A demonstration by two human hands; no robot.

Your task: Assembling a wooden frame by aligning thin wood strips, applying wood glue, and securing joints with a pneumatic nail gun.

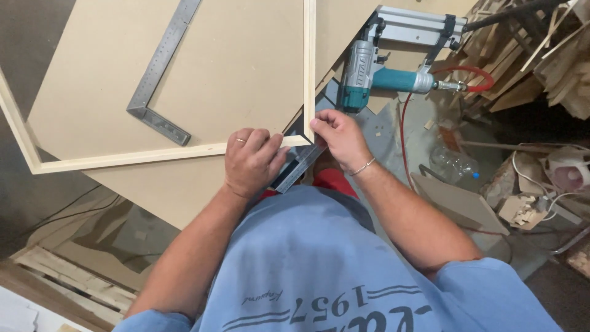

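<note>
Mid-frame, your left hand (251, 161) presses the pale wooden frame (309, 61) corner, fingers curled; your right hand (339, 138) pinches its upright strip.

Pale wooden frame (153, 157), teal nail gun (375, 77)

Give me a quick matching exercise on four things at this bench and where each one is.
Things:
1. steel square
2. nail gun
3. left hand
4. plastic bottle

Places:
A. on the floor at right
B. flat on the board, inside the wooden frame
C. beyond the frame's corner, red hose attached
D. pressing on the frame's lower strip

Pairs: 1-B, 2-C, 3-D, 4-A
</note>
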